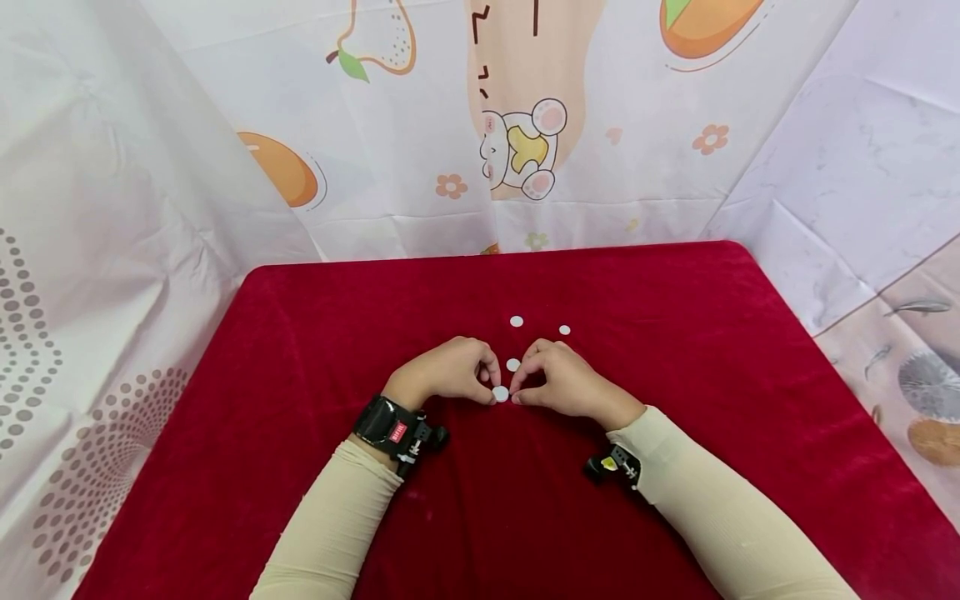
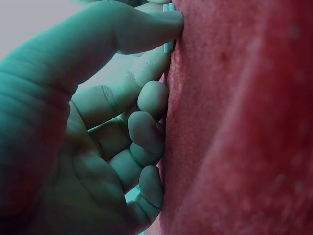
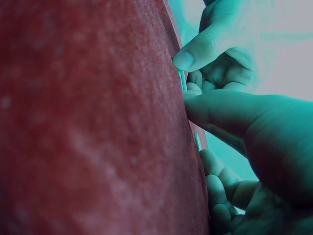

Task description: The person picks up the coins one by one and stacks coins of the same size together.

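Observation:
On the red cloth, a small stack of white discs (image 1: 500, 393) lies between the two hands. Its edge shows two thin layers (image 2: 168, 47) in the left wrist view. My left hand (image 1: 452, 369) pinches the stack between thumb and forefinger at its left side, the other fingers curled in against the cloth. From the right, the thumb and forefinger of my right hand (image 1: 558, 379) pinch at the stack's right rim. A single white disc (image 1: 513, 364) lies just beyond the stack, close by the right forefinger.
Farther back on the cloth lie another white disc (image 1: 517, 321) and a smaller one (image 1: 565, 330) to its right. The red-covered table (image 1: 337, 308) ends at a printed curtain (image 1: 397, 167) behind, with more curtain along both sides.

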A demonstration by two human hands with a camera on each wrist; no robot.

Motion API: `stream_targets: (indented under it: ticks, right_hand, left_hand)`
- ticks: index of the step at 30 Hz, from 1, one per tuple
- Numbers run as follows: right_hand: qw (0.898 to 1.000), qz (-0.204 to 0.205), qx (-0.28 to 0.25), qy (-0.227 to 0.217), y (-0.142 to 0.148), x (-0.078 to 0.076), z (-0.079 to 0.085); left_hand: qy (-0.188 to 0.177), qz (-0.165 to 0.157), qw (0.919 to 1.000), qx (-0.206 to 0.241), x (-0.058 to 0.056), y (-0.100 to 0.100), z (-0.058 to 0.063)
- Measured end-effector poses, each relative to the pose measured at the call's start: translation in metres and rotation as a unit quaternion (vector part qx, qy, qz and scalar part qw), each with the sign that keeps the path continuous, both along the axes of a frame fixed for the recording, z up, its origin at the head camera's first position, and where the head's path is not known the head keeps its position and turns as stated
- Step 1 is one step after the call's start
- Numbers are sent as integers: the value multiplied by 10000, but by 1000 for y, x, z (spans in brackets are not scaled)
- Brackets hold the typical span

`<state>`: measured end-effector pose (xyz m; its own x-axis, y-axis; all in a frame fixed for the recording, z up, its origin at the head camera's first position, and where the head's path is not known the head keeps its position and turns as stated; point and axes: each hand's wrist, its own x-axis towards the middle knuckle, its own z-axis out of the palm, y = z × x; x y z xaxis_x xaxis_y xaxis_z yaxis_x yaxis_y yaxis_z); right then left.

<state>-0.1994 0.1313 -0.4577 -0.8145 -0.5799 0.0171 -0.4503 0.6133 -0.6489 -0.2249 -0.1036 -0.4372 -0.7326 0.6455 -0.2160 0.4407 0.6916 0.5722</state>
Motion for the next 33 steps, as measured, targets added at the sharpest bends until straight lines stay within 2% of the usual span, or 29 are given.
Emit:
stream_targets:
  ticks: [20,33]
  right_hand:
    - [9998,135,-58,98,0,1,-1]
    - [9997,168,56,158,1,0,-2]
  left_hand:
    - [-122,22,9998,123,-2,-4,-3]
    - [-372,96,9990,227,-4,-4,-3]
